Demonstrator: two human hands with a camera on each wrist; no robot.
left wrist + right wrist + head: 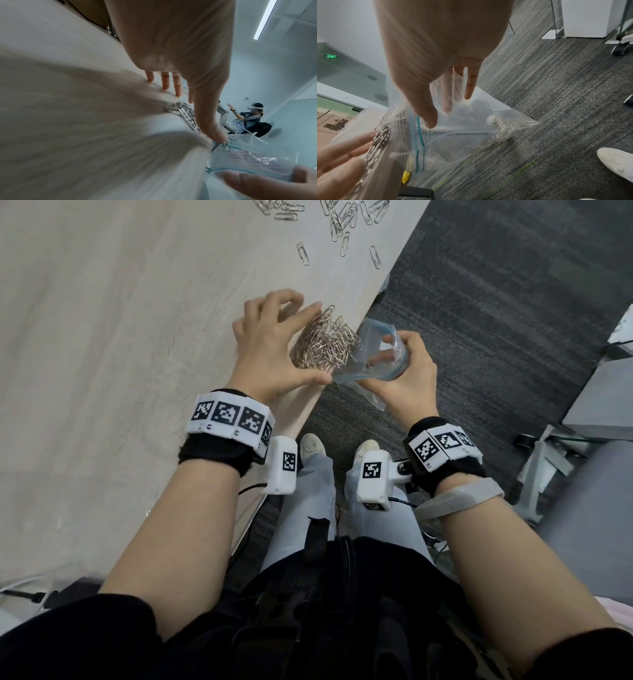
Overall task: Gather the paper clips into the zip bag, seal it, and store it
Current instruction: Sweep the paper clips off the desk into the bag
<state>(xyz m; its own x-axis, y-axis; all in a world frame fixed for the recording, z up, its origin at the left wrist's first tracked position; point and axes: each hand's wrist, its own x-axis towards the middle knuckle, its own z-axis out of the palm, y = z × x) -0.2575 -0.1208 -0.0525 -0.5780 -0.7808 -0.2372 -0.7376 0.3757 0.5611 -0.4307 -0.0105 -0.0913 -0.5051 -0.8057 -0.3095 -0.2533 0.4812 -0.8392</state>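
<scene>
Clips (pixel 325 344) at table (pixel 102 337) edge between left hand (pixel 270 350) and bag (pixel 373 354).

The worktop (pixel 102 337) is pale, with a faint wood grain, and its edge runs on a slant above dark grey carpet (pixel 496 320). A heap of clips (pixel 325 344) lies on it right at that edge. More clips (pixel 342 220) lie scattered further along the worktop, well apart from the heap, some singly and some in loose clusters. One clip (pixel 537 154) lies on the carpet.
</scene>
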